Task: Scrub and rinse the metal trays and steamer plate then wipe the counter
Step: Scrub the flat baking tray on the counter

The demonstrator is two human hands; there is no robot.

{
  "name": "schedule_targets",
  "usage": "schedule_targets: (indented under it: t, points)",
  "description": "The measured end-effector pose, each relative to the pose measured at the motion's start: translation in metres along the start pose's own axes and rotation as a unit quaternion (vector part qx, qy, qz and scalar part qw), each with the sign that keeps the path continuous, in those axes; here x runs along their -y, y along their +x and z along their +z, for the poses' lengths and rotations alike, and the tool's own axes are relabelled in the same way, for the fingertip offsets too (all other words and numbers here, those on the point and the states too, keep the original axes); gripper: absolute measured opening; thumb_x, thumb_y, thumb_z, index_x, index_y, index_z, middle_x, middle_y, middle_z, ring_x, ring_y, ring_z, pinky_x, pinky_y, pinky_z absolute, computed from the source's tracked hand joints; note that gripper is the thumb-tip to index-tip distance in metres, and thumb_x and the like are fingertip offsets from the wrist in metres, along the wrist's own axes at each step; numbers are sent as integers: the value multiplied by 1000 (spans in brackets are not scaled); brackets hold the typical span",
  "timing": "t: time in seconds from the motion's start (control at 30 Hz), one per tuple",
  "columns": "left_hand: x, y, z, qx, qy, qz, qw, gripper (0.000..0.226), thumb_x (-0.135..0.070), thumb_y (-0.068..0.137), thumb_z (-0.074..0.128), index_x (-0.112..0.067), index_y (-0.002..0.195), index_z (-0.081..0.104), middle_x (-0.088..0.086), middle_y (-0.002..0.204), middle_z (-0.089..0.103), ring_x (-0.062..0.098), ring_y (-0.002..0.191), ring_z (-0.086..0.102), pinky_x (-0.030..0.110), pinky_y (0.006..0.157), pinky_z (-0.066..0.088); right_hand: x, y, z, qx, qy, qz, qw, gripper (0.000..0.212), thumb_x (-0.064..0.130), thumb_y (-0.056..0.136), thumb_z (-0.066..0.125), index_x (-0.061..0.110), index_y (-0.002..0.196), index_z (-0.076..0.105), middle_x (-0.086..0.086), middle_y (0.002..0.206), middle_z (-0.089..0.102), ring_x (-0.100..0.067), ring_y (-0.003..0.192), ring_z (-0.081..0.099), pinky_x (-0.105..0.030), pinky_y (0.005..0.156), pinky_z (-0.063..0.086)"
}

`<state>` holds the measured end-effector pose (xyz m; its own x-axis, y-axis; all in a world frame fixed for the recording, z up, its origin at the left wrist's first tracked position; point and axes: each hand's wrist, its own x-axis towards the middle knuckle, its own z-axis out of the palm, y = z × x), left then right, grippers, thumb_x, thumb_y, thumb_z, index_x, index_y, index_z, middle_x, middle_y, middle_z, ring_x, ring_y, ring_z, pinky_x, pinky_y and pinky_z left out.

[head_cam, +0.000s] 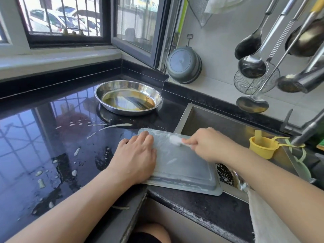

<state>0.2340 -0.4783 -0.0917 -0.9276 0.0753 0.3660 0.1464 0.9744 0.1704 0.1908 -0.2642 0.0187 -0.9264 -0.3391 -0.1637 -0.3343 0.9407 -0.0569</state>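
Centrally, left hand (135, 160) flat on soapy rectangular tray (182, 165); right hand (208, 144) grasping brush (176, 140); oval pan (128, 97), upper centre, holding yellowish liquid.

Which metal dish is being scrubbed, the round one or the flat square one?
The flat rectangular tray at the sink's edge. The left hand presses it while the right hand scrubs it. The round pan sits untouched behind.

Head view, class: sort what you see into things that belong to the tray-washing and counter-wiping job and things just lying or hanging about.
Belongs to the job:
rectangular tray
brush
round metal dish
spattered counter
sink

Just about:
hanging ladles
wire skimmer
grey pan
yellow cup
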Motion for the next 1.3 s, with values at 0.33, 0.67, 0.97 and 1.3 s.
schedule_targets:
  t: [0.33,0.67,0.97,1.3]
  points:
    - [-1,1,-4,12,-13,0,1000,16,-34,102,26,-24,97,37,-1,106,50,29,95,59,44,83,44,0,-3,0,30,16,-34,999,39,27,103,51,54,130,60,15,75,62,-9,63,48,-22,59,44]
    - [1,0,-1,-14,-18,-9,1000,7,-24,102,40,-22,98,45,-1,105,54,30,91,61,45,80,46,18,-43,12,52,-2,-82,995,49,25,103,46,64,133,49,9,69,54,-13,64,46,-39,81,55]
    - [5,4,-18,41,-29,-19,999,24,-22,104,43,-23,122,60,-6,131,57,30,108,64,43,90,46,33,-70,21,28,-3,-114,993,42,32,106,44,60,137,47,-2,118,67,-26,92,56,-35,82,47]
    - [12,2,-25,57,-51,-12,997,47,-16,104,47,-28,148,53,-10,161,43,30,129,60,41,106,45,9,-68,31,21,52,-122,991,37,41,105,46,64,134,48,13,74,50,-19,84,58,-42,91,50]
